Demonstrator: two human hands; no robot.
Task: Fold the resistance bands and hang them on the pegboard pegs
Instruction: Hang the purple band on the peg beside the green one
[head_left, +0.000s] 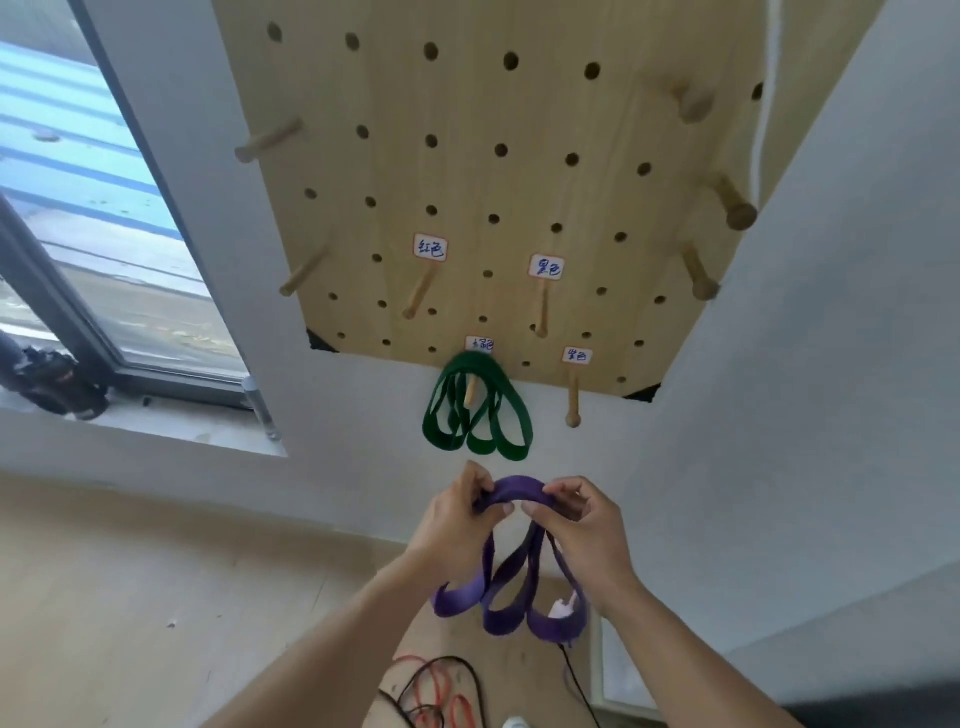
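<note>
We seem to be in a plain home room. We see a wooden pegboard (493, 182) on a white wall (810, 364), a window (93, 218), and pale wood flooring (156, 597).

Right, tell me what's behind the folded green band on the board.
A wooden peg pokes out between the green band's loops, with white wall behind. The peg's base and part of its label are covered.
</note>
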